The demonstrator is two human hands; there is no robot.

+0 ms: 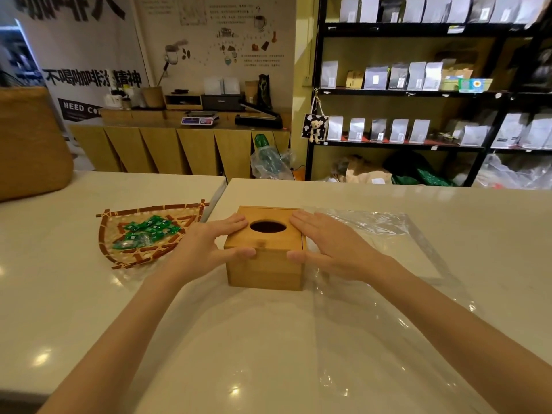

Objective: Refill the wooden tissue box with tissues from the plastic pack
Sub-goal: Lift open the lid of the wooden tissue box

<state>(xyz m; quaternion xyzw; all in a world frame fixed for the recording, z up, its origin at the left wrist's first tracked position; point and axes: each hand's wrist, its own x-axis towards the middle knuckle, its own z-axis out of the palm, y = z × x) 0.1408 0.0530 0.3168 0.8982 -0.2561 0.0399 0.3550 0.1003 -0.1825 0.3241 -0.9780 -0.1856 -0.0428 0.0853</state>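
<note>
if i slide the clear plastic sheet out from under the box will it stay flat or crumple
The plastic sheet is thin and wrinkled, so it will probably crumple. The wooden box seems to sit on it, so pulling may drag the box.

Only a couple of bits are actually readable here. The wall banner point(89, 55) on the left has big black Chinese characters across its middle, "不喝咖啡" and then "精神" at the end (the characters between are blurred). Lower down on the same banner a black strip point(80, 109) says "NEED CO" in white before the counter cuts it off. The poster point(227, 31) with coffee drawings has lines of tiny print, too small to read. Same for the labels on the shelf bags point(397, 74).
</note>
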